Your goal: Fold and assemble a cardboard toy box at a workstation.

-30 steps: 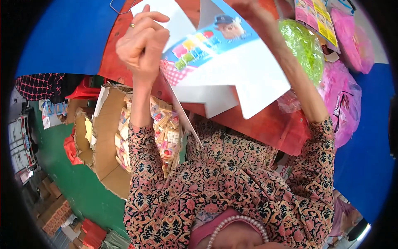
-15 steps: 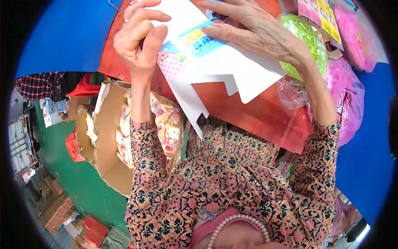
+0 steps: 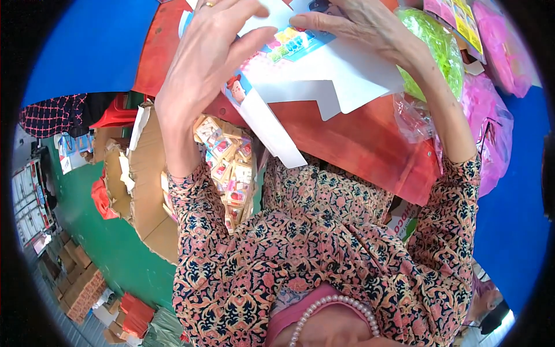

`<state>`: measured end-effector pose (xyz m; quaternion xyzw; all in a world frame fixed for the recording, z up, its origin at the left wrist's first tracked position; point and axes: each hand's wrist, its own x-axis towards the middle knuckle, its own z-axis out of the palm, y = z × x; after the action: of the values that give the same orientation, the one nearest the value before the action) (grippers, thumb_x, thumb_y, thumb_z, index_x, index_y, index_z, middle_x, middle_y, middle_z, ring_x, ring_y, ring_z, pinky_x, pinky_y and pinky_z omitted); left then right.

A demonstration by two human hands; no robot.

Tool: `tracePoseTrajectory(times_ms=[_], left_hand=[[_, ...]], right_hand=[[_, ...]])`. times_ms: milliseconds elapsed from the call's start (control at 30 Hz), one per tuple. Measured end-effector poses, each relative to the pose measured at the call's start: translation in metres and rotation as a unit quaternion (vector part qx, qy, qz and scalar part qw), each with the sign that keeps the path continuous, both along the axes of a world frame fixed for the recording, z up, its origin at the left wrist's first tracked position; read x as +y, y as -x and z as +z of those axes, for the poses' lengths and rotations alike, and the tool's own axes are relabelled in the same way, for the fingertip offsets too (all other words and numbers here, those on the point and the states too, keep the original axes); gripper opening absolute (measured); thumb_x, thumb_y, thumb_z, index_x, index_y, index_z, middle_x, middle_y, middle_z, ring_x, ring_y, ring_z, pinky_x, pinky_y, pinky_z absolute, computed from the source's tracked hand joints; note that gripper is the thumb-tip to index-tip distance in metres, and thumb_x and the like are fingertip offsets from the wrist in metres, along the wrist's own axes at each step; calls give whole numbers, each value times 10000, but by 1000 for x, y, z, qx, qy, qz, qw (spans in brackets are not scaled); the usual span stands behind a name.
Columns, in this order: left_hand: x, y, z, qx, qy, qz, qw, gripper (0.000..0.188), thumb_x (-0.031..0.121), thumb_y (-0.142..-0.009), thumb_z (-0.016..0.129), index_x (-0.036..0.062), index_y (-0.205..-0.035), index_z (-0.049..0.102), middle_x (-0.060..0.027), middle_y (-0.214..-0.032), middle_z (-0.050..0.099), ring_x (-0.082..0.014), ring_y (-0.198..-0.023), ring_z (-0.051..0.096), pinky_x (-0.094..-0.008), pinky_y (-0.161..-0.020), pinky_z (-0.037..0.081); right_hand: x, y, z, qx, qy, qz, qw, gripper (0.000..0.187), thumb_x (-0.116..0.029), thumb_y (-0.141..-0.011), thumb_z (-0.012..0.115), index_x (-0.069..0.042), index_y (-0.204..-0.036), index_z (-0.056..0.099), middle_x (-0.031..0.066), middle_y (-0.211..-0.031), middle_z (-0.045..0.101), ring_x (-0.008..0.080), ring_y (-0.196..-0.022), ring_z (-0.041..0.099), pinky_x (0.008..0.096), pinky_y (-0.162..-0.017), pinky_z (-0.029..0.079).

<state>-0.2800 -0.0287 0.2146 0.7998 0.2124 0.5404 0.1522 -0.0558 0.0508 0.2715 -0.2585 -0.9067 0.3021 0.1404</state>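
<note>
A printed folding carton (image 3: 347, 78), white with blue and pink printing and cut flaps, lies partly unfolded over the red tabletop. My left hand (image 3: 211, 61) holds its left part, thumb reaching over the printed panel and fingers bent at the far side. On the right, my right hand (image 3: 376, 32) grips the carton with its thumb on the printed face; its other fingers run toward the top edge and are partly cut off. A narrow side panel with a pink cartoon figure slants down below my left hand, ending in a white flap.
The red tabletop (image 3: 358, 150) has a blue surface to either side. Right of the carton lie a green bag (image 3: 433, 52) and pink plastic bags (image 3: 485, 127). Below left, a cardboard box (image 3: 153, 191) stands beside many small wrapped pieces (image 3: 231, 173). A red stool (image 3: 118, 113) is farther left.
My left hand has moved down and right onto the carton's left side. The side panel has turned, so its printed face now shows. The right hand has shifted slightly up and right.
</note>
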Motion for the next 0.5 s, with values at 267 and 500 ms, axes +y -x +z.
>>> tracePoseTrajectory(times_ms=[267, 500], left_hand=[[-61, -43, 29, 329, 74, 203, 919, 528, 465, -893, 570, 50, -1215, 621, -130, -1373, 536, -405, -1389, 339, -559, -1108, 260], [-88, -54, -13, 419, 102, 217, 876, 933, 801, -773, 359, 96, -1359, 535, -92, -1468, 454, -343, -1432, 289, -610, -1135, 117]], right_hand=[[2, -9, -10, 10, -44, -25, 999, 580, -403, -874, 669, 81, -1183, 585, 313, -1417, 349, 434, -1311, 387, 470, -1063, 362], [2, -17, -21, 13, -53, -24, 998, 554, -378, -858, 689, 78, -1160, 596, 291, -1348, 406, 410, -1235, 449, 456, -1009, 400]])
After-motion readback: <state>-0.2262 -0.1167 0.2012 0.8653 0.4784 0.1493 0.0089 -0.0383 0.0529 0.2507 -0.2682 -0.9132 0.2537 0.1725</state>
